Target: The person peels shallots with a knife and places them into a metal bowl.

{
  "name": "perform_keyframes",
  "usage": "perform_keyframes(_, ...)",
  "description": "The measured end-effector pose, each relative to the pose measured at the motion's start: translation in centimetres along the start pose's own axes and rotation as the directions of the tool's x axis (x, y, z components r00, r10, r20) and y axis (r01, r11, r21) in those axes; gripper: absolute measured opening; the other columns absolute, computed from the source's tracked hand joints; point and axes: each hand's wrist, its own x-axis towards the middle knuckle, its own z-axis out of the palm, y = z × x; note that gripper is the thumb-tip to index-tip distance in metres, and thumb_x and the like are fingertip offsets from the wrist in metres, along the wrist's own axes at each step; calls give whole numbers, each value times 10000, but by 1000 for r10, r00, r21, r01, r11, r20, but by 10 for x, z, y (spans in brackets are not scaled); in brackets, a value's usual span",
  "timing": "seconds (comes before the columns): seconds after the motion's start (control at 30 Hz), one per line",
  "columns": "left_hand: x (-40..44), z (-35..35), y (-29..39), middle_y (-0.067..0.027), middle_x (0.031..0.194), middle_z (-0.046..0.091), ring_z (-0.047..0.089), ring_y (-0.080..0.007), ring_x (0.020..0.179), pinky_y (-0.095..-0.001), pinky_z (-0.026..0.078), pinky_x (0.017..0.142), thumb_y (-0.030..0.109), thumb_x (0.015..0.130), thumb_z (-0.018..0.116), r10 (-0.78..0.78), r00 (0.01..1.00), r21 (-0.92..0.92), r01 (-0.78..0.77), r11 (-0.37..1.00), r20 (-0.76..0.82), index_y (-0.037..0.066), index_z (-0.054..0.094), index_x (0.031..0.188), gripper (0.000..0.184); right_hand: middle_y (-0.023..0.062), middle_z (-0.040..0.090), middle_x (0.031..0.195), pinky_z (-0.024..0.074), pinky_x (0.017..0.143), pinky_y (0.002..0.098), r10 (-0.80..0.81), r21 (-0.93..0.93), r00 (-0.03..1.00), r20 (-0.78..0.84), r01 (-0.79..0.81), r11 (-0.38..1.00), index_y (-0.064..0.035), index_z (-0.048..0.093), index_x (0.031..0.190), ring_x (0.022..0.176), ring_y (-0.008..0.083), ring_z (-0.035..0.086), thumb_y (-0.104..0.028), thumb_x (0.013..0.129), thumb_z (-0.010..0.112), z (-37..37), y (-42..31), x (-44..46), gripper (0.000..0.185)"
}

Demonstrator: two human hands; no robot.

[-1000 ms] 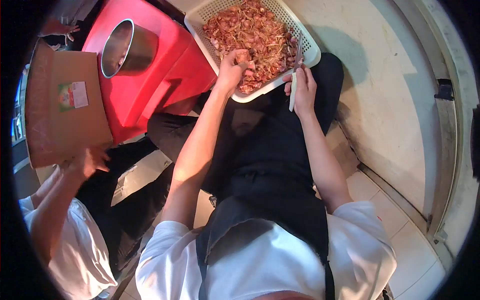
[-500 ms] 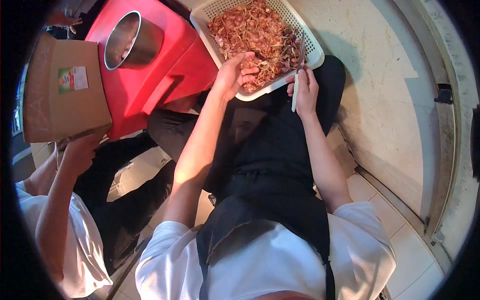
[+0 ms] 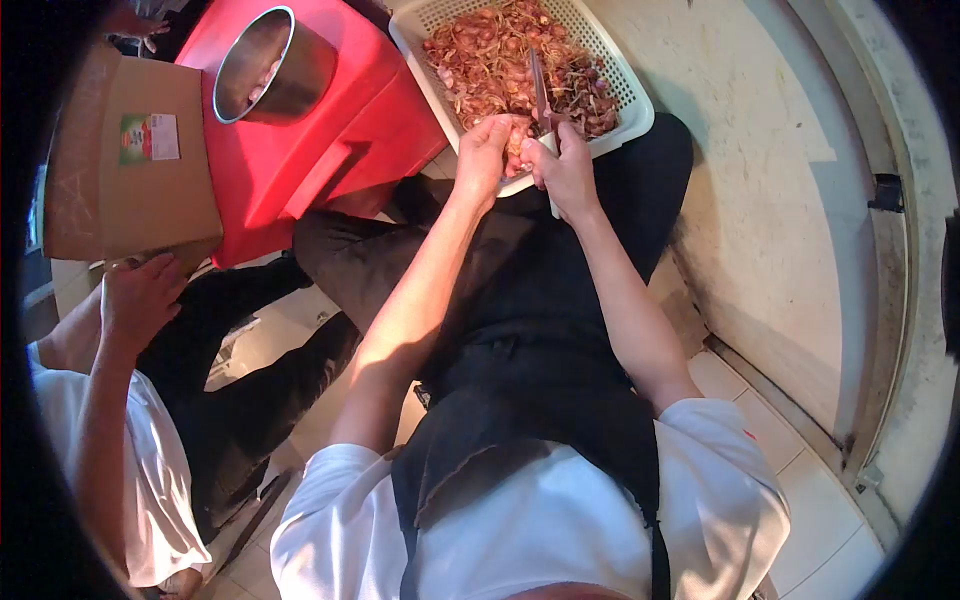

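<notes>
A cream plastic basket (image 3: 636,112) full of reddish shallots (image 3: 500,62) with stringy roots rests at my crossed legs. My right hand (image 3: 566,172) grips a knife (image 3: 541,88) by its pale handle, the blade pointing up and away over the shallots. Close beside it, my left hand (image 3: 484,160) is closed at the basket's near edge, fingertips almost meeting the right hand. What its fingers pinch is too small to name.
Left of the basket, a metal pot (image 3: 300,75) with a few pale pieces inside stands on a red box (image 3: 372,112). A cardboard box (image 3: 150,200) is farther left, with a co-worker's hand (image 3: 140,300) below it. A wall (image 3: 770,200) curves along the right.
My right hand and the knife have moved left and inward, beside my left hand. My left hand has drawn back from the shallots and closed. The co-worker's hands have shifted under the cardboard box.
</notes>
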Motion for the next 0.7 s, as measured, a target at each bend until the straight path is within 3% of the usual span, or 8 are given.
perform_keyframes(0.1, -1, 2, 4, -41, 887, 610, 616, -127, 658, -218, 501, 529, 117, 976, 493, -98, 994, -278, 108, 955, 51, 20, 580, 1106, 184, 30, 567, 699, 389, 437, 234, 79, 212, 997, 22, -81, 974, -14, 536, 1209, 489, 63, 487, -55, 847, 588, -8, 0, 3, 368)
perform_keyframes(0.2, -6, 2, 3, -43, 1006, 574, 618, -155, 815, -264, 537, 617, 1, 934, 484, -75, 993, -233, 95, 968, 92, 30, 539, 1149, 224, 32, 568, 697, 378, 426, 228, 89, 250, 996, 26, -92, 964, -5, 501, 1242, 482, 66, 487, -38, 847, 565, -16, -5, 4, 402)
perform_keyframes(0.3, -6, -3, -9, -27, 1000, 560, 613, -150, 865, -287, 548, 690, -37, 892, 533, 16, 986, -209, 19, 978, 165, 43, 532, 1169, 289, 35, 564, 689, 362, 417, 229, 80, 303, 996, -31, -67, 951, 3, 497, 1223, 468, 68, 479, -44, 849, 571, -17, 0, 7, 384)
perform_keyframes(0.4, -9, 5, -7, -10, 988, 551, 603, -141, 874, -295, 539, 734, -15, 906, 549, 0, 994, -172, 18, 985, 105, 47, 523, 1200, 301, 29, 563, 683, 363, 424, 222, 64, 313, 987, -145, -16, 950, -5, 513, 1183, 465, 70, 481, -40, 850, 565, -16, 1, 6, 339)
perform_keyframes(0.5, -17, 14, 7, -6, 1008, 557, 592, -127, 867, -277, 528, 745, 22, 928, 562, -120, 990, -132, 128, 983, 71, 41, 519, 1231, 307, 31, 574, 689, 376, 435, 228, 31, 218, 985, -169, 7, 976, -8, 526, 1144, 473, 72, 483, -97, 903, 556, -18, -1, 5, 259)
perform_keyframes(0.7, -15, 6, 0, -25, 979, 615, 625, -122, 834, -237, 515, 662, 104, 942, 601, 37, 998, -71, -34, 997, 49, 38, 523, 1250, 325, 51, 610, 662, 422, 476, 267, -11, -181, 994, -110, -9, 983, 9, 577, 1092, 487, 90, 504, -271, 993, 497, -32, -28, -15, 307)
